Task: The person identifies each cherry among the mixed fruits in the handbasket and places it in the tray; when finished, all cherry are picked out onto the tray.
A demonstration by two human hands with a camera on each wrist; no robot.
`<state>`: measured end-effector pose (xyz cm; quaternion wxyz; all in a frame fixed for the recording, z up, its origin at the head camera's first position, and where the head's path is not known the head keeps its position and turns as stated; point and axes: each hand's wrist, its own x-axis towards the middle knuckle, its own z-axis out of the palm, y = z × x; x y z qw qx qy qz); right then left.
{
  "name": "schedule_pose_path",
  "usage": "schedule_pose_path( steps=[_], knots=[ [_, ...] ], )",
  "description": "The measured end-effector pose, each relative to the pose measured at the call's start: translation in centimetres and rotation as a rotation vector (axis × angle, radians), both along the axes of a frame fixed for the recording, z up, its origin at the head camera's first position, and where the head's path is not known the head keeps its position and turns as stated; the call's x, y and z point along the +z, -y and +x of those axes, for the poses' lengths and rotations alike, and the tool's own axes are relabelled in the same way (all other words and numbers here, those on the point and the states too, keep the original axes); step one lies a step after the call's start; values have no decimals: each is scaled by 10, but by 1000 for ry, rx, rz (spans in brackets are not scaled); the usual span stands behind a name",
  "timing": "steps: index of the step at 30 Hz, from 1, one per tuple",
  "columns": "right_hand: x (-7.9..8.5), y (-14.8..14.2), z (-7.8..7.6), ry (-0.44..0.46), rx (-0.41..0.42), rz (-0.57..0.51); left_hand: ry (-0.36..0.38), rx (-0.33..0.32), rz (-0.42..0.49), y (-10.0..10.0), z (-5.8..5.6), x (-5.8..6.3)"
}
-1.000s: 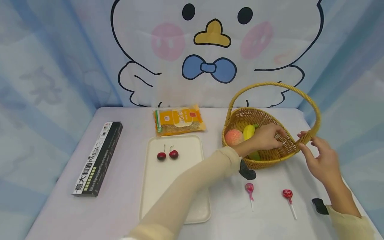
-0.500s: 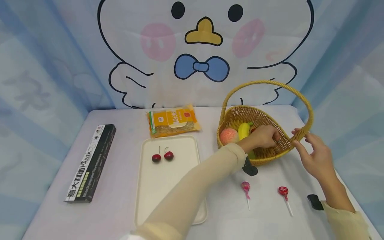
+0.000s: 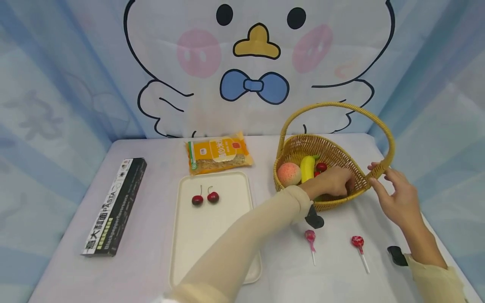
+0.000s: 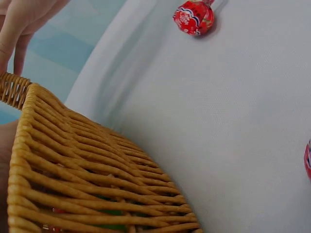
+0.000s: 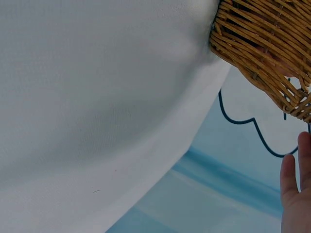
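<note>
In the head view, my left hand [image 3: 335,181] reaches down inside the yellow wicker basket [image 3: 289,148]; its fingertips are hidden, so whatever they touch cannot be seen. My right hand [image 3: 399,198] holds the base of the basket's handle [image 3: 390,147] at the right end, thumb in front and fingers behind. Inside the basket a peach [image 3: 289,174], a banana [image 3: 307,168] and dark red cherries [image 3: 321,167] lie left of my left hand. Something green and red shows through the weave [image 4: 97,170] in the left wrist view. The right wrist view catches the right fingers [image 5: 289,177] beside the basket.
A cream tray [image 3: 204,244] bears two cherries [image 3: 213,197]. Behind it lies an orange grain packet [image 3: 219,153], and a black-and-white pasta box [image 3: 115,206] is at far left. Two lollipops [image 3: 310,236] [image 3: 357,241] lie in front of the basket.
My left hand has sunk lower into the basket, and cherries beside the banana have come into sight. My right hand stays at the handle. The head view has shifted slightly.
</note>
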<state>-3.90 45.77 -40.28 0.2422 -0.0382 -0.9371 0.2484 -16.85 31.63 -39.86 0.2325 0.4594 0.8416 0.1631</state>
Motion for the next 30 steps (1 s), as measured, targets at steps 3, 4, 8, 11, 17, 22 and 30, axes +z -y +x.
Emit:
schedule_pose_path(
  steps=[3,4,8,11,17,22,30],
  knots=[
    [-1,1,-1,-4,9,-3,3,11,17,5,-2,-1],
    [-1,2,-2,-8,13,-3,10,20,25,6,-4,-1],
    [-1,2,-5,-30,31,-4,10,41,58,13,-7,1],
    [-3,1,-5,-28,31,-8,5,44,85,18,-8,4],
    [-5,-1,-1,4,-3,-23,-21,29,147,28,-8,10],
    [-3,-1,0,27,-19,-25,-54,33,206,38,-8,14],
    [-6,-1,-1,-25,6,-14,-27,36,286,57,-2,18]
  ],
)
